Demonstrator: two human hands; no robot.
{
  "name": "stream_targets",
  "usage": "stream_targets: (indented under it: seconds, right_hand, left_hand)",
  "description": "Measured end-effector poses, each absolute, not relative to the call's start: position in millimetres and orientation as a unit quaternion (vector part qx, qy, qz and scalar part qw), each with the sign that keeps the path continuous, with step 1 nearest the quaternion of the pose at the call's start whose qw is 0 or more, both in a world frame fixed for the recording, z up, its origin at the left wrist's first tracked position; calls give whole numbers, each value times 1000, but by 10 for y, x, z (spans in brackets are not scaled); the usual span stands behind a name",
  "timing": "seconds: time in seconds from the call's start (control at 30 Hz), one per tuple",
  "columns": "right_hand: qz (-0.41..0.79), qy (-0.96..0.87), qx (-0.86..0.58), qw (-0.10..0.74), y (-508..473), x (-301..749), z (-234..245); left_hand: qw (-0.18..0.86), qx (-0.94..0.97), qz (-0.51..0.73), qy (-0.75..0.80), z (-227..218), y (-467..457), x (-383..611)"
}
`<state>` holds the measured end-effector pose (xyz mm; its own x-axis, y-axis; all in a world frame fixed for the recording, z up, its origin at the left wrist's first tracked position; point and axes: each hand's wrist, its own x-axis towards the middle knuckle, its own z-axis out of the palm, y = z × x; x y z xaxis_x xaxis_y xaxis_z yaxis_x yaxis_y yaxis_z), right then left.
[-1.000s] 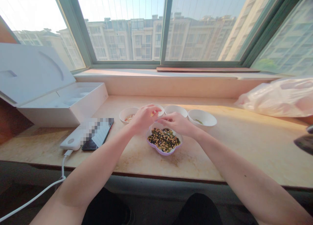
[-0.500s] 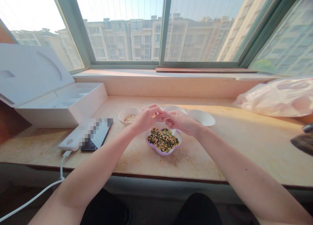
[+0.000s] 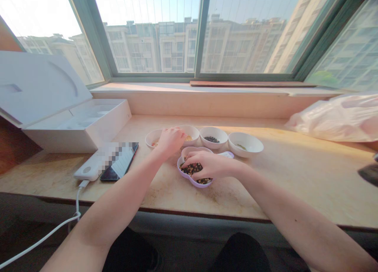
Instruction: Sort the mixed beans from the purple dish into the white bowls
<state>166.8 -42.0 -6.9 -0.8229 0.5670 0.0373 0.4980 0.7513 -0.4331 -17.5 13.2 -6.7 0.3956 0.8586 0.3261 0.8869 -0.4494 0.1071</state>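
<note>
1. I have the hands apart, not touching each other.
2. My left hand (image 3: 170,142) is curled with its fingers bunched downward, over the two leftmost white bowls; I cannot tell whether it pinches anything.
3. My right hand (image 3: 210,165) reaches over the purple flower-shaped bowl (image 3: 189,176), with its fingertips (image 3: 184,164) down among the mixed beans (image 3: 193,169); I cannot tell whether it has hold of any.
4. That bowl sits on the stone surface (image 3: 295,177), just in front of the row of white bowls.
5. Left to right, the row holds pale grains (image 3: 154,143), yellow grains (image 3: 188,138), dark beans (image 3: 212,139) and a few green bits (image 3: 241,146).
6. To the left lie a white power bank (image 3: 88,167), a phone (image 3: 119,162) and an open white box (image 3: 79,134); a plastic bag (image 3: 333,120) lies right.
</note>
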Motion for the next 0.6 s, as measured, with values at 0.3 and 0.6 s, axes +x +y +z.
stream_targets:
  seconds: [0.3, 0.6]
  right_hand:
    - [244, -906, -335, 81, -420, 1647, -119]
    - [280, -892, -334, 120, -362, 1704, -154]
  left_hand:
    - [21, -830, -182, -526, -91, 150, -165]
    - [8, -825, -215, -523, -80, 144, -174]
